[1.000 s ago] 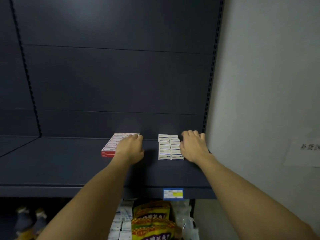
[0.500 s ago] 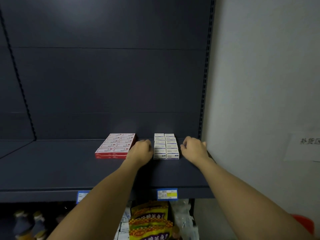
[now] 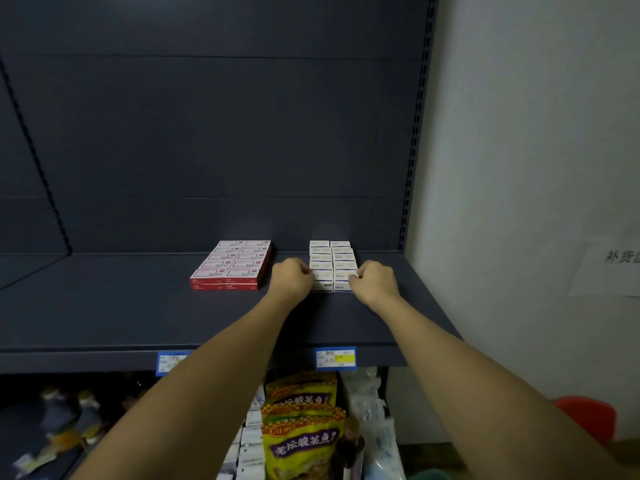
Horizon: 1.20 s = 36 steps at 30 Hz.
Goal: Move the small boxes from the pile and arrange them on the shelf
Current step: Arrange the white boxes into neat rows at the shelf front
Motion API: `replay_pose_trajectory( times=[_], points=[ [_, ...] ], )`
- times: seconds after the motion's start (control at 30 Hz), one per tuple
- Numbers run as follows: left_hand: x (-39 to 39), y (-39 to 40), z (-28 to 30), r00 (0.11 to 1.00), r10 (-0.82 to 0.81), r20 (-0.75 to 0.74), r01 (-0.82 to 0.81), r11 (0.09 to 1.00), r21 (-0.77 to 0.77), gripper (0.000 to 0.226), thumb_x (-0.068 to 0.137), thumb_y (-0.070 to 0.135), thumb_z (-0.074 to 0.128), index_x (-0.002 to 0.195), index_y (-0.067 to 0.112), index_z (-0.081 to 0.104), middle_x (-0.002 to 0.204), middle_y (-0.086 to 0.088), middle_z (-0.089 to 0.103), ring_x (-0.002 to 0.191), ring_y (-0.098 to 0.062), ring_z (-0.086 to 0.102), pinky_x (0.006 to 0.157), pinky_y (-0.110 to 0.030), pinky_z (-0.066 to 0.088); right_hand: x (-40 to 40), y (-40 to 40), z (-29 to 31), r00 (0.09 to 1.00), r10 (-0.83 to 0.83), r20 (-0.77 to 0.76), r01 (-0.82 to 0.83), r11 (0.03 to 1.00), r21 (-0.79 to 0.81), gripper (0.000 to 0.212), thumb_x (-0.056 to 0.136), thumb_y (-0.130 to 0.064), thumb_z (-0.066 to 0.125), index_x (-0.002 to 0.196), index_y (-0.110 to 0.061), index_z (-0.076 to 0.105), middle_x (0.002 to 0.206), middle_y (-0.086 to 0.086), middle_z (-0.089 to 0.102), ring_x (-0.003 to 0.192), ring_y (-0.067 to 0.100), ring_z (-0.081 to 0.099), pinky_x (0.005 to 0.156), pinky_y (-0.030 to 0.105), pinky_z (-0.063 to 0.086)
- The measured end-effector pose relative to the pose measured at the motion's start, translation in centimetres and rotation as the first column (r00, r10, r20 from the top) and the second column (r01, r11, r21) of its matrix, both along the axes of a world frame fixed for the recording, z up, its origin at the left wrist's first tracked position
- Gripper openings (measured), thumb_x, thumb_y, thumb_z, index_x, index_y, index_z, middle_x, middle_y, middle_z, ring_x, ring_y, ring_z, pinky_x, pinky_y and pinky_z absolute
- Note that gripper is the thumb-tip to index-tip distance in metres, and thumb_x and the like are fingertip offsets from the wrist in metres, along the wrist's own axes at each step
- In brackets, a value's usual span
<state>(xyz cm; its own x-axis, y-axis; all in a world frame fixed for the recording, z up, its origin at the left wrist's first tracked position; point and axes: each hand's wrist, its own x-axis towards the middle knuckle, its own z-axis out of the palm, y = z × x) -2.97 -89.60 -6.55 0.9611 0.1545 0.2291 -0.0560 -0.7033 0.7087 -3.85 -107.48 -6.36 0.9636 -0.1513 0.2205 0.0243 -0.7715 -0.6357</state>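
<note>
White boxes [image 3: 331, 265] between left hand [image 3: 290, 282] and right hand [image 3: 375, 280], fingers touching.

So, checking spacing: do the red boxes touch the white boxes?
No, a bare strip of shelf separates the red boxes from the white boxes.

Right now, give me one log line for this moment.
left hand: grips white boxes left side | right hand: grips right side | red boxes: untouched | shelf

We see the left hand [image 3: 291, 282] and right hand [image 3: 375, 282] with curled fingers pressing either side of the white boxes [image 3: 331, 266] on the shelf [image 3: 138, 313], red boxes [image 3: 232, 265] nearby.
</note>
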Motion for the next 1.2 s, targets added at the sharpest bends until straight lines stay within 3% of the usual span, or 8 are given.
replay_pose_trajectory(
  times=[0.3, 0.6, 0.8, 0.87, 1.03, 1.2],
  points=[
    [-1.9, 0.9, 0.3, 0.997, 0.016, -0.076, -0.02, 0.998, -0.052, 0.016, 0.09, 0.023, 0.069, 0.101, 0.014, 0.078, 0.1, -0.009, 0.073, 0.092, -0.024, 0.069, 0.083, -0.029, 0.054, -2.2, 0.3, -1.4, 0.996, 0.034, 0.085, -0.039, 0.997, 0.067, 0.015, 0.092, -0.025, 0.061, 0.093, -0.01, 0.062, 0.093, 0.007, 0.068, 0.084, 0.023, 0.063, 0.066, 0.03, 0.05],
    [-4.4, 0.9, -0.3, 1.0, -0.025, -0.007, 0.025, 0.998, -0.051, 0.018, 0.093, 0.021, 0.068, 0.106, 0.01, 0.073, 0.105, -0.008, 0.072, 0.1, -0.022, 0.066, 0.085, -0.027, 0.051, -3.6, 0.4, -2.0, 0.996, 0.002, 0.085, -0.014, 0.99, 0.14, 0.009, 0.091, -0.027, 0.064, 0.091, -0.018, 0.062, 0.082, 0.003, 0.07, 0.078, 0.015, 0.064, 0.057, 0.021, 0.043],
    [-4.8, 0.9, -0.8, 1.0, -0.005, 0.022, 0.007, 0.997, -0.081, 0.018, 0.094, 0.021, 0.065, 0.107, 0.01, 0.072, 0.105, -0.008, 0.072, 0.096, -0.018, 0.065, 0.08, -0.024, 0.049, -4.8, 0.3, -1.7, 0.996, -0.035, 0.086, 0.018, 0.981, 0.192, 0.007, 0.089, -0.026, 0.068, 0.09, -0.02, 0.065, 0.079, -0.003, 0.068, 0.076, 0.01, 0.061, 0.057, 0.015, 0.04],
    [-4.8, 0.8, -1.0, 1.0, 0.01, 0.025, -0.008, 0.997, -0.079, 0.019, 0.095, 0.022, 0.064, 0.109, 0.011, 0.071, 0.105, -0.007, 0.072, 0.09, -0.015, 0.062, 0.076, -0.021, 0.045, -5.2, 0.3, -1.8, 0.995, -0.04, 0.095, 0.02, 0.979, 0.201, 0.007, 0.089, -0.026, 0.069, 0.091, -0.02, 0.066, 0.074, -0.006, 0.067, 0.077, 0.01, 0.063, 0.062, 0.018, 0.043],
    [-5.0, 0.4, -1.4, 0.999, 0.016, 0.029, -0.013, 0.995, -0.103, 0.02, 0.096, 0.024, 0.064, 0.111, 0.013, 0.07, 0.105, -0.006, 0.072, 0.096, -0.018, 0.067, 0.079, -0.023, 0.048, -5.5, 0.2, -2.2, 0.991, -0.034, 0.127, 0.009, 0.982, 0.188, 0.007, 0.091, -0.025, 0.069, 0.092, -0.019, 0.066, 0.065, -0.011, 0.062, 0.07, 0.007, 0.06, 0.072, 0.025, 0.049],
    [-5.4, 0.8, -0.9, 1.0, 0.013, -0.024, -0.016, 0.991, -0.131, 0.021, 0.094, 0.026, 0.068, 0.112, 0.015, 0.072, 0.106, -0.003, 0.072, 0.094, -0.015, 0.067, 0.074, -0.021, 0.05, -5.1, -0.4, -2.2, 0.993, 0.014, 0.119, -0.036, 0.982, 0.183, 0.009, 0.091, -0.028, 0.069, 0.094, -0.02, 0.067, 0.067, -0.011, 0.064, 0.07, 0.004, 0.06, 0.063, 0.019, 0.045]
  ],
)
